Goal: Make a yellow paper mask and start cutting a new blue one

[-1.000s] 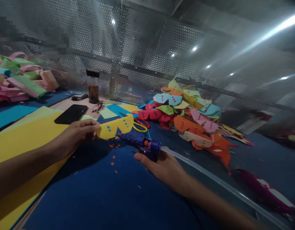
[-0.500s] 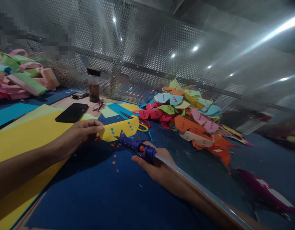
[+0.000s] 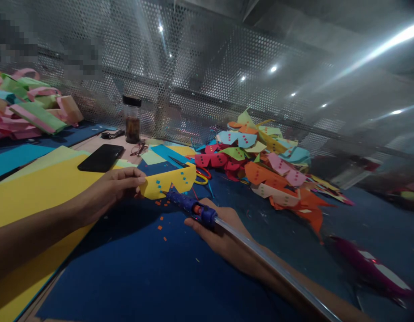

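Observation:
My left hand [image 3: 124, 182] pinches the left end of a yellow paper cutout [image 3: 151, 187] with notched edges and small blue squares on it. In my right hand [image 3: 223, 232] is a blue glue gun [image 3: 181, 200], a long clear glue stick [image 3: 260, 252] running out of its back along my forearm. The nozzle tip is at the cutout's lower edge; whether it touches cannot be made out. Small orange paper squares [image 3: 160, 227] lie on the dark blue sheet [image 3: 133, 273] below. Scissors [image 3: 202, 179] with red and yellow handles rest behind the cutout.
Yellow sheets [image 3: 12, 214] with a black phone [image 3: 101, 158] on them lie left. A lidded jar [image 3: 132, 120] stands at the back by a perforated metal screen [image 3: 200, 67]. Colourful cutouts [image 3: 260, 172] are heaped right, folded paper pieces [image 3: 35, 107] far left, a purple object [image 3: 371, 266] right.
The yellow cutout has shifted very slightly. The glue gun has tilted a little, and the back end of its glue stick has moved slightly left. Both hands keep their grips.

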Tool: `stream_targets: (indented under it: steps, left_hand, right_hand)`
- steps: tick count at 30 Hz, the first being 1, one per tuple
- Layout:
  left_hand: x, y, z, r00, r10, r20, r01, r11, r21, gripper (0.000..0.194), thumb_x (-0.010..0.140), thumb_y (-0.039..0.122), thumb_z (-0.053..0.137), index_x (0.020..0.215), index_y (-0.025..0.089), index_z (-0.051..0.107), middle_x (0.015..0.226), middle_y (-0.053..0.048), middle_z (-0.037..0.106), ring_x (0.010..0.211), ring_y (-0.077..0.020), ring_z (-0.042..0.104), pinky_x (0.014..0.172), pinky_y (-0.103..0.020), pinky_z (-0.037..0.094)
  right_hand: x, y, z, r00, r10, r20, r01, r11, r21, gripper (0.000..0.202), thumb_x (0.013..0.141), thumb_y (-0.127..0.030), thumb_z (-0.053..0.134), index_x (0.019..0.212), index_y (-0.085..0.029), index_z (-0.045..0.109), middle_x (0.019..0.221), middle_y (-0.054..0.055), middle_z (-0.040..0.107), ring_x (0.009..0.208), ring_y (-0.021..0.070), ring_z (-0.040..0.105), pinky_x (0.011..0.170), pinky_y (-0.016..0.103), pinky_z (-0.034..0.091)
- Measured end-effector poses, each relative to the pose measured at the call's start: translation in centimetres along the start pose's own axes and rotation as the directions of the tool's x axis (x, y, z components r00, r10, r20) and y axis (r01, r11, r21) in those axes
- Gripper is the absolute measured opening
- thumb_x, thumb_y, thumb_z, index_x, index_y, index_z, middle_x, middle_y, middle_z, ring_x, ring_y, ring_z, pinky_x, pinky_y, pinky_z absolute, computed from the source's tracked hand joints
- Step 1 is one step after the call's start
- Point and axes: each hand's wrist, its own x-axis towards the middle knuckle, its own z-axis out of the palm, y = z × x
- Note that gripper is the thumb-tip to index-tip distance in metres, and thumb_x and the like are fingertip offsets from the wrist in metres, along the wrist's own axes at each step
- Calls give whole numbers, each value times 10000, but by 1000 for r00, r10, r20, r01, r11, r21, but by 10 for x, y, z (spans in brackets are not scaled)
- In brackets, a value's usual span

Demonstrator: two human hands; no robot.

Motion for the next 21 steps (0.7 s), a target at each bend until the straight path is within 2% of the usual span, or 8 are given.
stream_targets:
  steps: [13,21]
  left_hand:
    - [1,0,1,1000,14,-28,-14,1000,5,189,776,351,789,791,198,678,706,18,623,632,-90,567,601,-159,468]
    - [2,-2,-1,1000,25,11,-25,1000,14,191,791,361,778,772,197,682,695,10,629,635,-95,566,605,-168,463]
  right_hand:
    - [-2,1,1,999,-27,-20,28,1000,13,273,923,-476,568,862,-211,592,641,-26,578,546,123,461,531,236,304]
    - [-1,1,3,999,-32,14,32,999,33,256,921,-461,581,895,-206,600,606,-43,538,500,104,413,499,224,278]
